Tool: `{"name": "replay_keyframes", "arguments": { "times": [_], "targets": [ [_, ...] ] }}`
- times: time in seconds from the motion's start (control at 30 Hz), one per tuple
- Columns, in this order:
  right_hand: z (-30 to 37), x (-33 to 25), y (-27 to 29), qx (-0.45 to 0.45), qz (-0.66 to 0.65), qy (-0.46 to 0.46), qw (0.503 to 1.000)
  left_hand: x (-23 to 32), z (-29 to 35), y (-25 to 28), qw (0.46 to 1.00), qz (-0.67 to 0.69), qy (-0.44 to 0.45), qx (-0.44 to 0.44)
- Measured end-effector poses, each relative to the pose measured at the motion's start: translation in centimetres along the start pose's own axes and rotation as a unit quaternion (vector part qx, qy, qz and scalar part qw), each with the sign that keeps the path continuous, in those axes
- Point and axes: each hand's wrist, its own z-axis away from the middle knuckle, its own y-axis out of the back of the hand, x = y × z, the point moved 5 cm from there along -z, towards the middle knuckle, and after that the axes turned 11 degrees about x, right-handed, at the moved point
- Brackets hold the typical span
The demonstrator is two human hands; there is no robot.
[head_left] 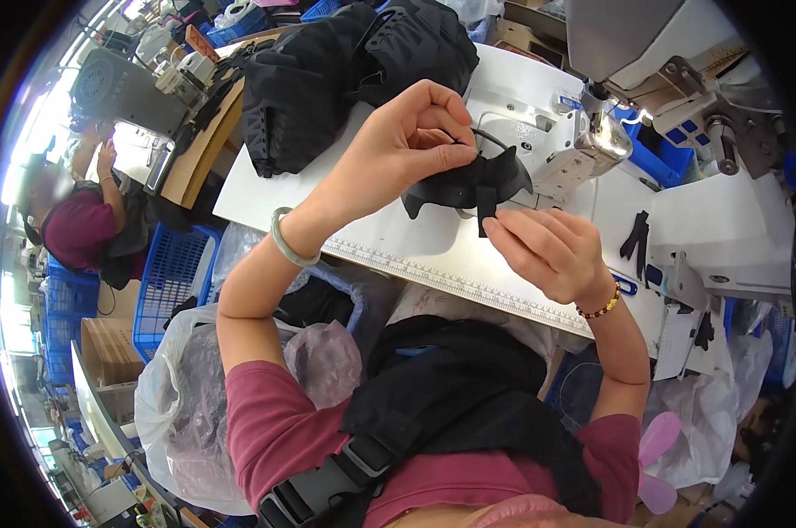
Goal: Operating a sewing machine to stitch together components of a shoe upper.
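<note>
My left hand (413,139) is closed, thumb and forefinger pinching the upper edge of a small black fabric piece (505,176). A thin dark cord or piping (490,136) curves out beside those fingertips. From the piece hangs a short flat black strap (486,201). At its lower end the fingers of my right hand (552,253) are pressed together on the strap. Both hands hold the piece above the white sewing table, just left of the sewing machine's metal head (605,136). The left palm side and part of the piece are hidden behind my fingers.
Black bags or padded pieces (301,88) are heaped at the table's far left. A printed ruler (451,277) runs along the near edge. Black strap scraps (636,236) lie right. Blue crates (173,277) and plastic bags (187,396) stand left; another person (81,224) sits beyond.
</note>
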Motion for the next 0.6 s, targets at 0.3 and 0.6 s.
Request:
{"name": "replay_keyframes", "arguments": {
  "times": [0.3, 0.6],
  "targets": [
    [0.0, 1.6, -0.3, 0.018, -0.110, -0.173, 0.979, 0.2, 0.9, -0.3, 0.999, -0.032, -0.034, -0.017],
    [2.1, 0.3, 2.4, -0.077, -0.463, -0.593, 0.654, 5.1, 4.4, -4.2, 0.993, 0.052, -0.050, -0.094]
  ]
}}
